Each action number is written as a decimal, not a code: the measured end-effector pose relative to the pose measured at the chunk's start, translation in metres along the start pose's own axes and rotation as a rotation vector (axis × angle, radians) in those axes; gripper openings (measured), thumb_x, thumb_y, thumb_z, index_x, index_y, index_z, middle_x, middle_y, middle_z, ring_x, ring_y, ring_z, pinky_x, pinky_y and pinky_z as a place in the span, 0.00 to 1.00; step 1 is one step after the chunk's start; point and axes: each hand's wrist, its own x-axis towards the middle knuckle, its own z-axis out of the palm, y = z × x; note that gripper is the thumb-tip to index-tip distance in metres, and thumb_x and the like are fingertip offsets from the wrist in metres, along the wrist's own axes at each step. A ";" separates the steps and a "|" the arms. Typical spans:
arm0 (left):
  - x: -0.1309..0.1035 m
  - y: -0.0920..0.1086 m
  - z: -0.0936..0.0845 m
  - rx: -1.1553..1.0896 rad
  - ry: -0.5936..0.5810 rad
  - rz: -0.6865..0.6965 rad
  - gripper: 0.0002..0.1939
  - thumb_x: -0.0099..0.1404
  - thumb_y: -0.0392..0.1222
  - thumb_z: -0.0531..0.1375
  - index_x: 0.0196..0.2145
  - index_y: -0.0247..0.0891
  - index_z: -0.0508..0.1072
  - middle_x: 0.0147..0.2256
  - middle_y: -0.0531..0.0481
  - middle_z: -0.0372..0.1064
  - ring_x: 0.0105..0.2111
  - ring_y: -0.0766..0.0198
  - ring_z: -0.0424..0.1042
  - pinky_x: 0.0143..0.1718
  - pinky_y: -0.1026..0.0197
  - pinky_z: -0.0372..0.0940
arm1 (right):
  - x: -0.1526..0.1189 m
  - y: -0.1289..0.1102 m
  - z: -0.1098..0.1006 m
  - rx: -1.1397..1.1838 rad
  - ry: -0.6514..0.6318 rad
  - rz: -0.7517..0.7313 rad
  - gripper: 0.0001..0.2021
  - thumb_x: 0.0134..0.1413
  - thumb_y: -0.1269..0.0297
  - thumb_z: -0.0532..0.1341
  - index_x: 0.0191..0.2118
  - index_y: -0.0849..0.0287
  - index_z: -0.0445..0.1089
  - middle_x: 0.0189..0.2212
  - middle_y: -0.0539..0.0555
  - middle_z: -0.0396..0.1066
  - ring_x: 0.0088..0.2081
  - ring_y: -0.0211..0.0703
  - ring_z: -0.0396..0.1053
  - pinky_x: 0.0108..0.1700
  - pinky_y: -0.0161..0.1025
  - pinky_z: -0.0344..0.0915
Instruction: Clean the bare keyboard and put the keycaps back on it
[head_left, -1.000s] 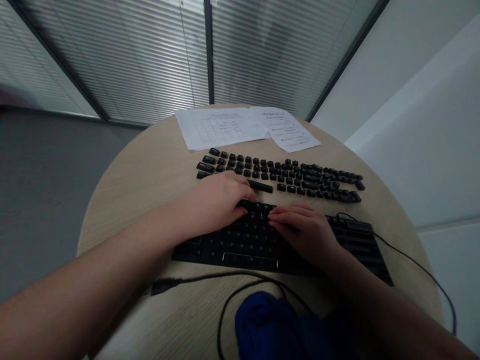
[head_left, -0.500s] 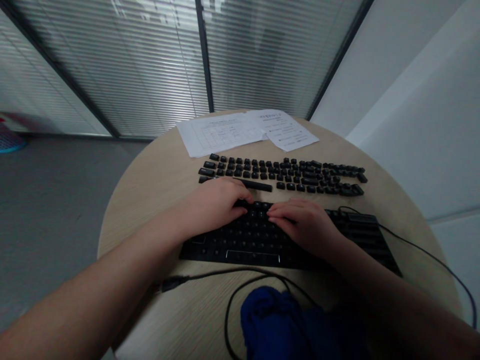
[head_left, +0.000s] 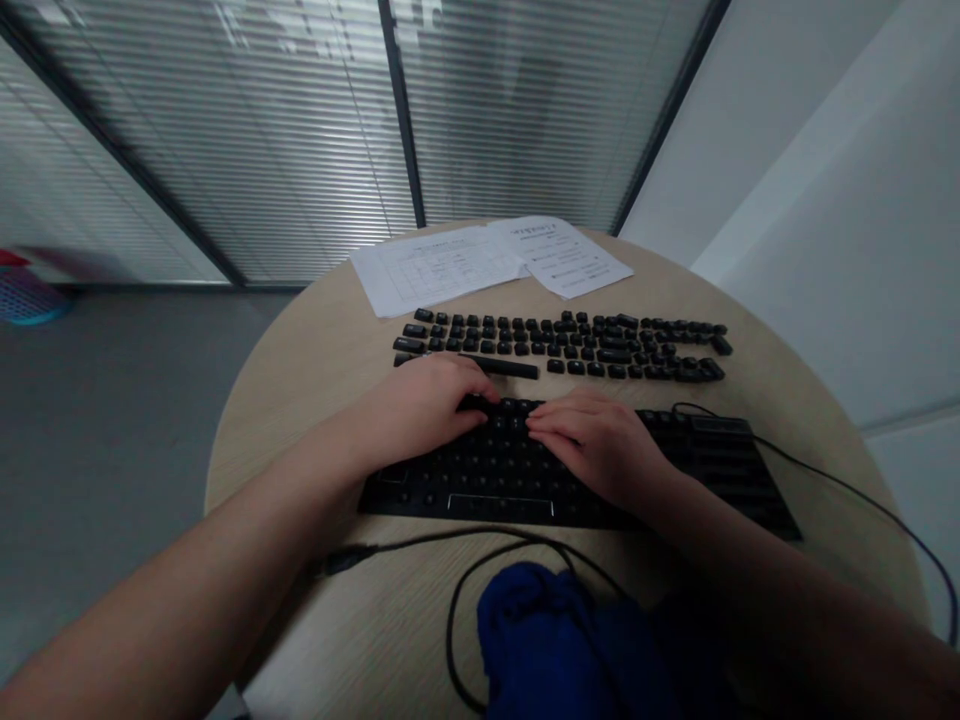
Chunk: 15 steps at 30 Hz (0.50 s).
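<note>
A black keyboard base lies on the round table, with many of its keycaps off. My left hand rests over its upper left part, thumb and fingers curved apart at the top row. My right hand is beside it on the upper middle, thumb and fingertips pressed together at the top keys; anything between them is too small to make out. Behind the keyboard, loose black keycaps stand in rows, with a long space bar near my left hand.
Printed papers lie at the back of the wooden table. A black cable loops in front, by blue cloth. Another cable runs off right. Blinds and a white wall stand behind; a basket is on the floor at left.
The view has shifted slightly, so the table and basket sit a little differently in the picture. Both hands keep nearly the same places on the keyboard.
</note>
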 end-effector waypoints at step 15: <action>0.000 -0.002 0.003 0.011 0.018 0.023 0.10 0.63 0.34 0.64 0.42 0.42 0.82 0.42 0.49 0.80 0.44 0.57 0.77 0.50 0.55 0.69 | -0.004 -0.002 0.004 -0.020 0.074 0.008 0.07 0.65 0.69 0.64 0.40 0.56 0.82 0.40 0.54 0.83 0.40 0.46 0.80 0.47 0.44 0.76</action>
